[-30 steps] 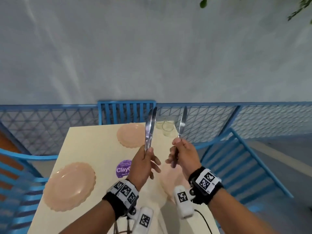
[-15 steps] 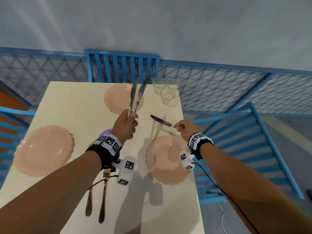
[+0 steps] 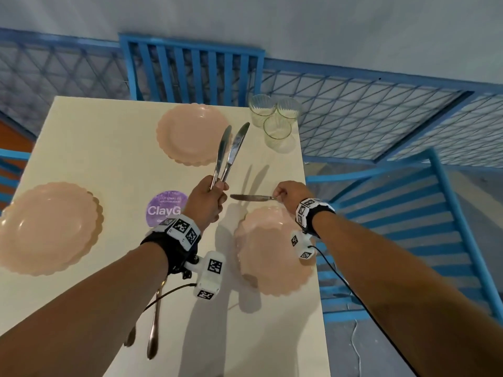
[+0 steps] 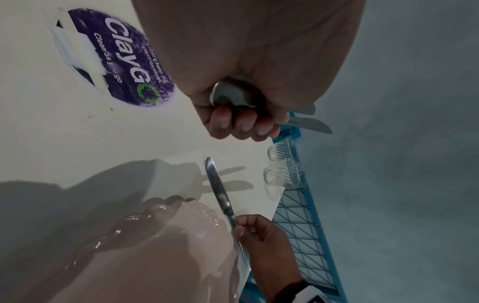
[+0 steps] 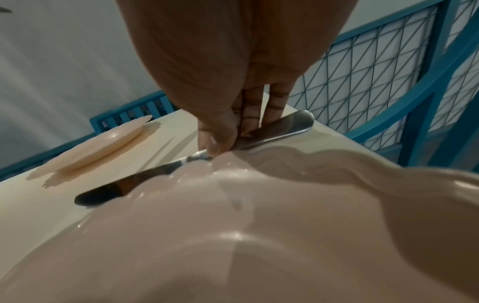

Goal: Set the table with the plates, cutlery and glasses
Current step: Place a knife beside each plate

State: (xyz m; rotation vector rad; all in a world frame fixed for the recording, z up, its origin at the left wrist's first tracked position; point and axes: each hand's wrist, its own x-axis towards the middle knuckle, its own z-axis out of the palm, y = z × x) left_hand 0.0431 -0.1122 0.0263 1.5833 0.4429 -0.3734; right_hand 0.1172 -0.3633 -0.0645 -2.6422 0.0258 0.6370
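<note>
Knife (image 3: 251, 197) pinched in right hand (image 3: 289, 192) fingers, low beside plate (image 3: 272, 248); left hand (image 3: 208, 204) grips two knives (image 3: 230, 153). Next: release flat on counter (image 3: 109, 148).

The head view looks steeply down from high above the table (image 3: 109, 159), facing the chair (image 3: 190, 69) at 12 o'clock, taking in both forearms. The left wrist view sits close behind the left hand (image 4: 246, 82), looking along it across the tabletop. The right wrist view hangs very near the plate (image 5: 259, 235), looking past the right hand (image 5: 228, 92). All three share the knife (image 3: 251, 197) beside that plate.
</note>
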